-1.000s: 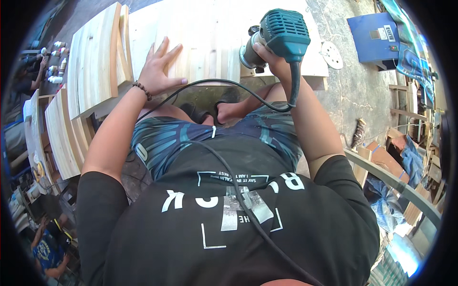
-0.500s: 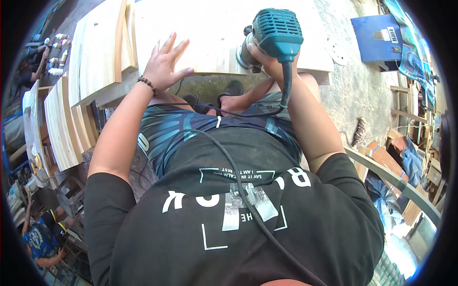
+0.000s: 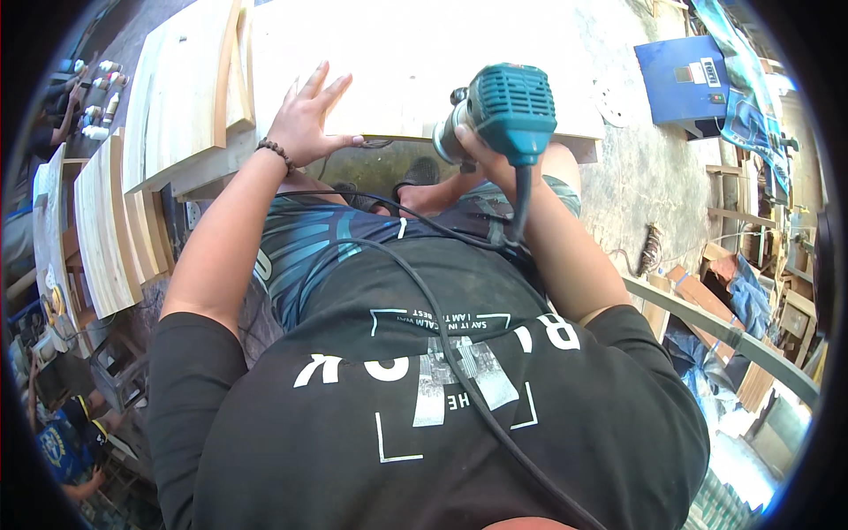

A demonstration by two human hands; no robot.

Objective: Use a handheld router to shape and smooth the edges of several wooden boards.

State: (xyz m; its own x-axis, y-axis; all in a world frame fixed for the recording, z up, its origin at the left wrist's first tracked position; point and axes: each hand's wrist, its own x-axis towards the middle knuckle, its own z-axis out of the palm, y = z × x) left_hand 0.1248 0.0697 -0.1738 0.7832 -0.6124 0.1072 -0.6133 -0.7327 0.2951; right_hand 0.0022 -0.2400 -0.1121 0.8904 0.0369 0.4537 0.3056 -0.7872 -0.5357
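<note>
Well to the near side of the router (image 3: pixel 512 106), a black shirt (image 3: pixel 327 424) fills the view, a dark cord (image 3: pixel 415 283) draped over it. Closer to the router come blue patterned shorts (image 3: pixel 309 238), with more cord running across them from the router's rear. Just beyond, sandalled feet (image 3: pixel 422 187) show left of the router and below it.

The right hand (image 3: pixel 490 163) grips the router around its metal base, thumb toward the front; the router is tilted, base to the left, at the near edge of a pale board (image 3: pixel 389 97). Whether it touches the board, I cannot tell. Left of the router, the left hand (image 3: pixel 305 119) holds nothing, fingers splayed over the same edge, a beaded bracelet (image 3: pixel 276 153) at its wrist.

Further left of the router are stacked wood panels (image 3: pixel 181 88). To its right are a white disc (image 3: pixel 611 102) with holes and, beyond that, a blue box (image 3: pixel 676 84). Far left of the router stand bottles (image 3: pixel 102 110).
</note>
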